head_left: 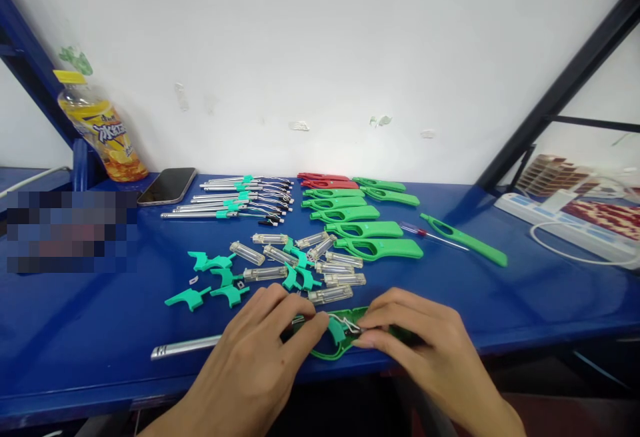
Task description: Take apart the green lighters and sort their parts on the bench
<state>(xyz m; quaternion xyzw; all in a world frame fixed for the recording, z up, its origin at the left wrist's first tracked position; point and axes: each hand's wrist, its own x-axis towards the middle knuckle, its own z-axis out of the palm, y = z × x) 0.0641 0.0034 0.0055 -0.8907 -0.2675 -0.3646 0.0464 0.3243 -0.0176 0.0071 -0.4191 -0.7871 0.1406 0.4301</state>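
Near the table's front edge lies an open green lighter shell (327,355), with a teal trigger (338,332) and white wires (345,320) inside it. A silver metal tube (185,347) extends leftward from under my left hand (267,347). That hand is closed over the tube end of the shell, its thumb and forefinger pressed near the trigger. My right hand (425,333) pinches a small dark part at the wire ends, inside the shell; the fingertips partly hide it. Just beyond are clear fuel tanks (330,295) and loose teal triggers (230,294).
Behind lie metal tubes with wires (215,198), green shells (380,248), red shells (327,184) and a screwdriver (440,237). A phone (167,185) and a drink bottle (103,127) stand at the back left. A power strip (565,227) is at the right.
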